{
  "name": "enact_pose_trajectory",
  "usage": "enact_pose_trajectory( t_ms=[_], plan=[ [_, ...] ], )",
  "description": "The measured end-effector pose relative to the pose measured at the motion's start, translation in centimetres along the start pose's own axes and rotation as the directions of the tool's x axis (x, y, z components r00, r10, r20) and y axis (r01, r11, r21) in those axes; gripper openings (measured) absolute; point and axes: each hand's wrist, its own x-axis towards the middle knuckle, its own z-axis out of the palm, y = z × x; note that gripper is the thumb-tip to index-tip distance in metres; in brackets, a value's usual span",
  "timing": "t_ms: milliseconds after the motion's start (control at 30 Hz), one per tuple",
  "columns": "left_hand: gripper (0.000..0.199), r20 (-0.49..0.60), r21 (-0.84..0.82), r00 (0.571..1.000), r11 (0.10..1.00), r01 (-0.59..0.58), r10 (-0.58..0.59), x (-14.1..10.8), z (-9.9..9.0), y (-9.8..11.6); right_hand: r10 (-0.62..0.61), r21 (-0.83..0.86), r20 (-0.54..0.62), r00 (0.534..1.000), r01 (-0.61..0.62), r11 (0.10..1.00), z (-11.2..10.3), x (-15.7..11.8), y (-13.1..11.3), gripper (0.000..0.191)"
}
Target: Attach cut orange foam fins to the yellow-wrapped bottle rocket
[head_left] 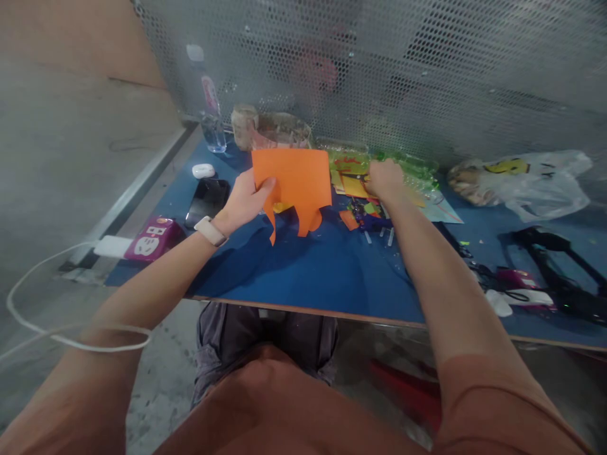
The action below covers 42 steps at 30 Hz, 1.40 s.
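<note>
My left hand [246, 201] grips a sheet of orange paper [294, 174] by its left edge, thumb on the near face. The sheet is held up over the table, and its lower edge is cut into curved, hanging strips. Further right, my right hand [386, 180] is closed at the pile of coloured paper, its fingertips mostly hidden. Whatever it may hold cannot be made out. Yellow paper pieces [353, 186] lie beside it. Just below are orange and green scraps [349, 219] and a dark blue item [374, 221] of unclear kind.
On the blue table [303, 278], a water bottle [211, 120], earbud case [203, 170], phone [207, 201] and purple power socket [154, 239] stand left. Plastic trays [417, 170] line the metal mesh [360, 76]. A plastic bag [545, 180] and black straps [559, 265] lie right.
</note>
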Motion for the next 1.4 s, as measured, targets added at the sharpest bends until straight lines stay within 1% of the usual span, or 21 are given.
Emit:
enact_pose_trajectory(
  t_ms=[100, 200, 267, 333, 400, 467, 567, 600, 667, 733, 800, 833, 900, 967, 1033, 1067, 1167, 1233, 1300, 1333, 1400],
  plan=[
    [0.032, -0.017, 0.030, 1.000, 1.000, 0.001, 0.000, 0.1, -0.1, -0.3, 0.042, 0.041, -0.055, 0.998, -0.040, 0.998, -1.3, -0.2, 0.8, 0.042],
    [0.036, -0.013, 0.065, 1.000, 0.998, 0.005, -0.004, 0.3, -0.3, -0.5, 0.080, 0.193, -0.177, 0.981, -0.045, 0.980, -2.6, -1.0, 2.2, 0.038],
    [0.034, -0.016, 0.087, 1.000, 0.996, -0.005, 0.006, 0.3, -0.4, -0.5, 0.089, 0.349, -0.283, 0.955, 0.016, 0.937, -3.0, -1.9, 3.0, 0.033],
    [0.030, -0.034, 0.112, 0.999, 0.994, -0.020, 0.024, 0.3, -0.5, -0.4, 0.099, 0.519, -0.385, 0.918, 0.126, 0.845, -2.8, -3.1, 3.1, 0.029],
    [0.027, -0.049, 0.128, 0.998, 0.991, -0.038, 0.045, 0.3, -0.7, -0.1, 0.122, 0.682, -0.454, 0.882, 0.257, 0.685, -2.2, -4.6, 2.4, 0.039],
    [0.026, -0.048, 0.103, 0.997, 0.993, -0.056, 0.061, 0.3, -0.9, 0.0, 0.127, 0.819, -0.447, 0.885, 0.348, 0.456, -1.3, -6.3, 1.0, 0.055],
    [0.027, -0.013, -0.063, 0.999, 0.997, -0.038, 0.037, 0.4, -1.2, 0.3, 0.039, 0.940, -0.338, 0.940, 0.335, 0.066, -0.4, -9.4, -2.0, 0.065],
    [0.032, 0.011, -0.151, 1.000, 0.989, -0.007, 0.009, 0.4, -1.4, 0.4, -0.007, 0.950, -0.312, 0.950, 0.312, -0.023, -0.3, -10.4, -3.0, 0.066],
    [0.039, 0.078, -0.337, 0.994, 0.936, 0.097, -0.074, 0.3, -1.6, 0.9, -0.040, 0.945, -0.309, 0.950, 0.302, -0.124, -0.3, -12.1, -4.6, 0.066],
    [0.040, 0.174, -0.471, 0.971, 0.852, 0.227, -0.163, 0.2, -1.9, 1.5, -0.134, 0.945, -0.309, 0.941, 0.289, -0.153, -0.5, -13.6, -5.5, 0.066],
    [0.035, 0.297, -0.470, 0.931, 0.816, 0.338, -0.214, 0.2, -2.1, 1.9, -0.202, 0.961, -0.261, 0.944, 0.235, -0.143, -0.7, -14.7, -6.0, 0.071],
    [0.031, 0.325, -0.421, 0.919, 0.836, 0.352, -0.223, 0.2, -2.1, 2.0, -0.221, 0.970, -0.231, 0.947, 0.208, -0.122, -0.8, -15.1, -6.1, 0.072],
    [0.023, 0.300, -0.243, 0.934, 0.931, 0.273, -0.196, 0.3, -2.1, 1.9, -0.257, 0.981, -0.193, 0.947, 0.180, -0.073, -0.9, -15.9, -6.2, 0.072],
    [0.015, 0.221, 0.018, 0.971, 0.995, 0.093, -0.095, 0.5, -2.1, 1.6, -0.333, 0.983, -0.182, 0.925, 0.175, -0.050, -1.1, -16.6, -6.5, 0.071],
    [0.012, 0.167, 0.255, 0.986, 0.964, -0.075, 0.032, 0.5, -2.2, 1.3, -0.411, 0.990, -0.142, 0.901, 0.131, -0.054, -1.2, -17.2, -6.9, 0.070],
    [0.017, 0.152, 0.327, 0.985, 0.937, -0.122, 0.076, 0.4, -2.2, 1.3, -0.431, 0.994, -0.111, 0.895, 0.096, -0.056, -1.1, -17.5, -7.2, 0.070],
    [0.027, 0.127, 0.383, 0.987, 0.913, -0.139, 0.097, 0.2, -2.2, 1.4, -0.420, 0.999, -0.032, 0.907, 0.016, -0.042, -0.6, -18.4, -8.2, 0.069],
    [0.023, 0.104, 0.364, 0.991, 0.924, -0.118, 0.086, 0.0, -2.1, 1.7, -0.401, 1.000, -0.002, 0.916, 0.000, -0.005, -0.3, -18.9, -8.8, 0.067],
    [0.027, 0.069, 0.321, 0.993, 0.941, -0.109, 0.092, -0.1, -2.0, 2.0, -0.376, 1.000, 0.024, 0.926, -0.017, 0.022, 0.0, -19.4, -9.4, 0.065],
    [0.034, 0.054, 0.294, 0.993, 0.949, -0.116, 0.105, -0.1, -1.9, 2.2, -0.341, 0.999, 0.033, 0.939, -0.030, 0.013, 0.1, -19.6, -9.7, 0.064],
    [0.052, 0.030, 0.255, 0.988, 0.955, -0.152, 0.150, -0.2, -1.8, 2.8, -0.207, 0.997, 0.043, 0.977, -0.055, -0.055, 0.3, -19.7, -10.2, 0.061]
  ],
)
